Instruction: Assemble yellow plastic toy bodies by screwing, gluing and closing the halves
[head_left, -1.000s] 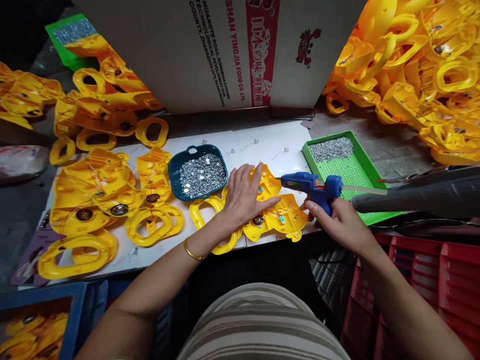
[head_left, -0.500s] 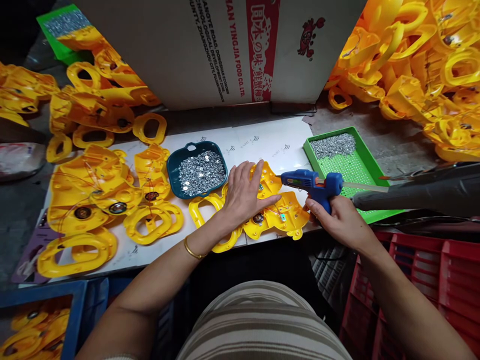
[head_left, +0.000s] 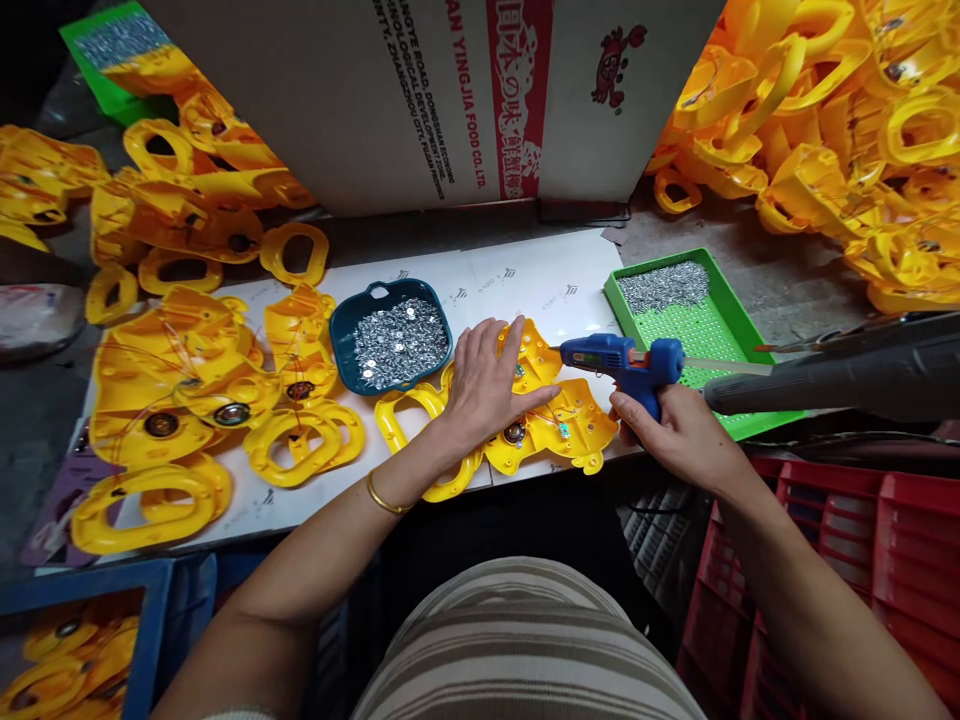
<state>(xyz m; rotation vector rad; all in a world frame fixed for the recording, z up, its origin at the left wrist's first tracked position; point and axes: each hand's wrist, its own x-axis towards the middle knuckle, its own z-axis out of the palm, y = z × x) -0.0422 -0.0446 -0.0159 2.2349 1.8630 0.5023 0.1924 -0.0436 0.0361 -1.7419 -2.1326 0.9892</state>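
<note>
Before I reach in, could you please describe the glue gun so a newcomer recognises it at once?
Find the big cardboard box, then the white board in front of it. At the board's right end, the right hand holds the glue gun. Unlike the yellow parts beside it, it is blue, with a pale stick protruding behind.

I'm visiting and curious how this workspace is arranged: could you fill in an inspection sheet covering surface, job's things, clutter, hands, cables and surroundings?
Surface: white printed board.
Job's things: blue glue gun, nozzle close to a yellow shell.
Clutter: yellow rings and other shells at left; teal bowl and green tray holding small metal pieces.
Hands: left hand spread over the yellow shell; right hand grips the glue gun.
Cables: thin wires on the shells at left; the gun's own cord cannot be made out.
Surroundings: carton behind, yellow heap at far right, blue crate and red crate nearest the person.
</note>
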